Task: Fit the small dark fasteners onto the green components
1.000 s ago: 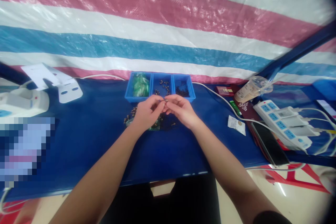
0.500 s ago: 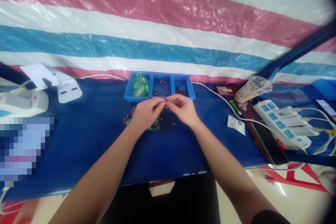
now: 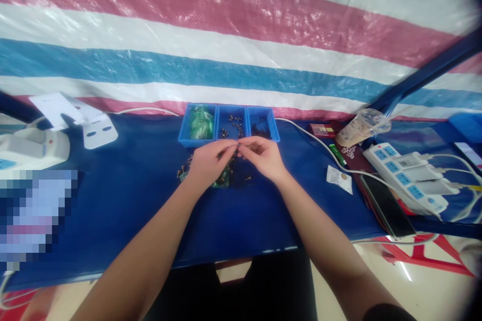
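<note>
My left hand (image 3: 208,161) and my right hand (image 3: 264,157) meet at the fingertips, both closed in a pinch. Whatever small dark piece they have between them is too tiny to name. Beneath them on the blue table lies a pile of small metal parts (image 3: 225,176), partly covered by my left hand, with some green plastic among it. Just beyond my fingers stand three joined blue bins. The left bin (image 3: 182,135) contains green plastic bags (image 3: 201,121), the middle bin (image 3: 221,114) small brassy metal parts (image 3: 236,121), and the right bin (image 3: 276,133) thin dark pieces (image 3: 259,125).
To the right are a tilted plastic cup (image 3: 356,130), a green lighter-like item (image 3: 337,154), a small white packet (image 3: 339,178), a phone (image 3: 387,205) and a power strip (image 3: 404,176) with cables. A white stand (image 3: 100,131) and a blurred-out screen (image 3: 33,210) sit left.
Both hands stay together above the pile, with only a slight shift of the fingers. The bins and the other things have not moved.
</note>
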{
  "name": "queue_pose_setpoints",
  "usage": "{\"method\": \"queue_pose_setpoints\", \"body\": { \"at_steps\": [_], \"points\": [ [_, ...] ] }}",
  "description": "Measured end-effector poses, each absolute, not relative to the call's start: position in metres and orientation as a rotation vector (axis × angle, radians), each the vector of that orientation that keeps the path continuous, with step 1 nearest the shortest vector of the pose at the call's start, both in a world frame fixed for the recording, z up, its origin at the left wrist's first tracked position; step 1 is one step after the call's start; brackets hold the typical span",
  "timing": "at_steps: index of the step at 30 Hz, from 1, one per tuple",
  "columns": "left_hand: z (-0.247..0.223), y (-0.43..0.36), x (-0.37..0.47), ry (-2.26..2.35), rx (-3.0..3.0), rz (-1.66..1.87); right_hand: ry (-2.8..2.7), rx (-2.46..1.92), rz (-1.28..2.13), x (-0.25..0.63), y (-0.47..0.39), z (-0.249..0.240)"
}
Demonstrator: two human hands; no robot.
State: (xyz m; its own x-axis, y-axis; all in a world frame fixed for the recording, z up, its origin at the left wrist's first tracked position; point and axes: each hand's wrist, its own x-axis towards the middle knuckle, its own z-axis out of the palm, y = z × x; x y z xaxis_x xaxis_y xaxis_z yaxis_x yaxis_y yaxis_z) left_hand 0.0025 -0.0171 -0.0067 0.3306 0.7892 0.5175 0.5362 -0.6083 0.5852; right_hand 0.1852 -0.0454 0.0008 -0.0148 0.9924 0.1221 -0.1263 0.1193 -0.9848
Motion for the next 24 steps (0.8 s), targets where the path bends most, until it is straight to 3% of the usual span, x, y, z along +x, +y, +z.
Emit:
{"method": "queue_pose_setpoints", "body": {
  "at_steps": [24],
  "points": [
    [-0.0033, -0.0163, 0.0021, 1.19, 2.267, 1.114, -1.22, -1.028, 1.155, 0.1841, -0.0477, -0.0005]
  ]
}}
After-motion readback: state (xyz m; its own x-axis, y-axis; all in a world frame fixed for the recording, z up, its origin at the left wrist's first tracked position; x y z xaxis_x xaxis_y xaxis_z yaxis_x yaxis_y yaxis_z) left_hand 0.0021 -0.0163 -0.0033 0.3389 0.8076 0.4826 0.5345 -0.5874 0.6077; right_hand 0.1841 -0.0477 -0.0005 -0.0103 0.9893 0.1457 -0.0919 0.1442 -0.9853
